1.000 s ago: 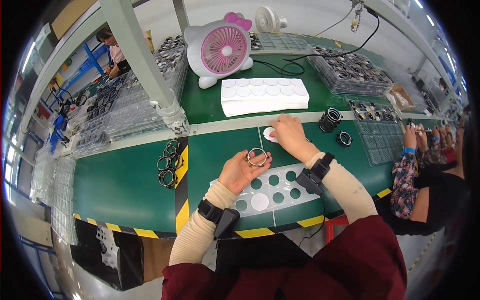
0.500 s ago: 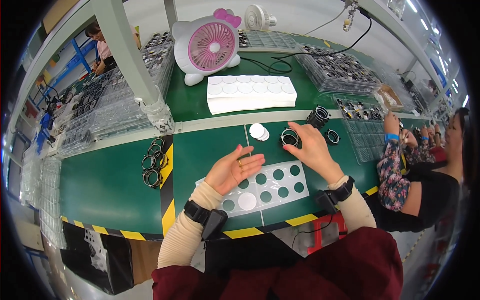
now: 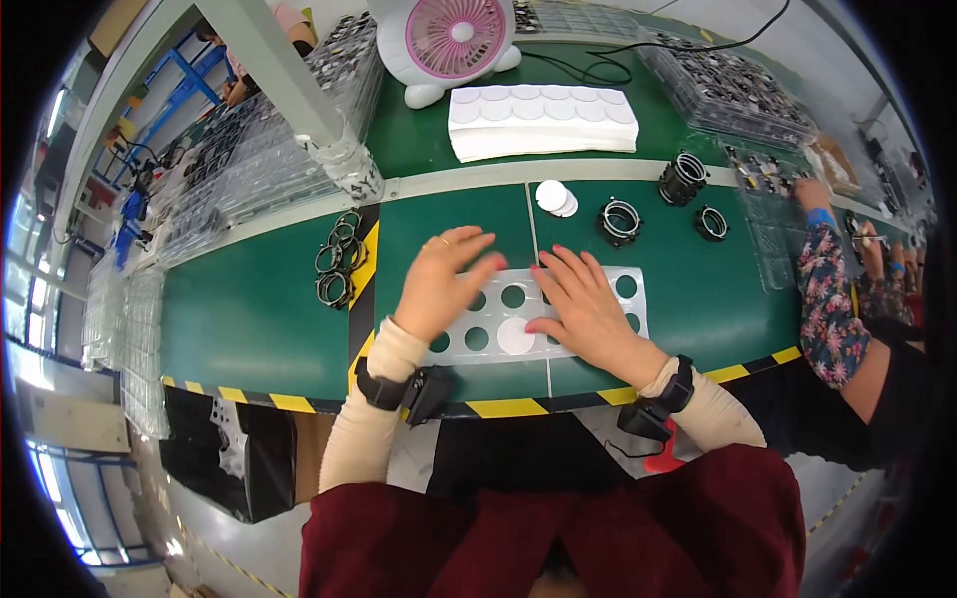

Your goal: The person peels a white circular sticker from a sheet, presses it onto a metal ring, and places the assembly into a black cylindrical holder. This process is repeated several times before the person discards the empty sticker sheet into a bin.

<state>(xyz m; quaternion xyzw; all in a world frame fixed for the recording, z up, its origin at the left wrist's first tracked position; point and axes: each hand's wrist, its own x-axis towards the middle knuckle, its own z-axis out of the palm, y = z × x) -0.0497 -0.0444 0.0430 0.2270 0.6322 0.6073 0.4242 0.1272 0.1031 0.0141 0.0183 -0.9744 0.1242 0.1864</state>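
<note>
A pale sheet with round holes (image 3: 494, 319) lies before me on the green table, one white disc (image 3: 514, 337) still in its near row. My right hand (image 3: 590, 317) rests palm down over the sheet, fingers spread, its thumb at that disc's edge. Over the sheet's left end hovers my left hand (image 3: 441, 284), fingers bent but apart, slightly blurred, nothing seen in it. Beyond the sheet are a few loose white discs (image 3: 550, 195) and a black ring part (image 3: 606, 230). To their right stand a stack of black rings (image 3: 678, 187) and another single ring (image 3: 703, 228).
Several black rings (image 3: 337, 261) lie bunched at the left by striped tape. A stack of white sheets with round stickers (image 3: 543, 139) sits behind a pale rail, near a pink-and-white fan (image 3: 399, 45). Clear trays (image 3: 768, 234) and a co-worker's arm (image 3: 832, 284) are at right.
My right hand has left the black ring and come down onto the holed sheet. My left hand has turned from palm up and lifted its fingers. The view has tilted downward.
</note>
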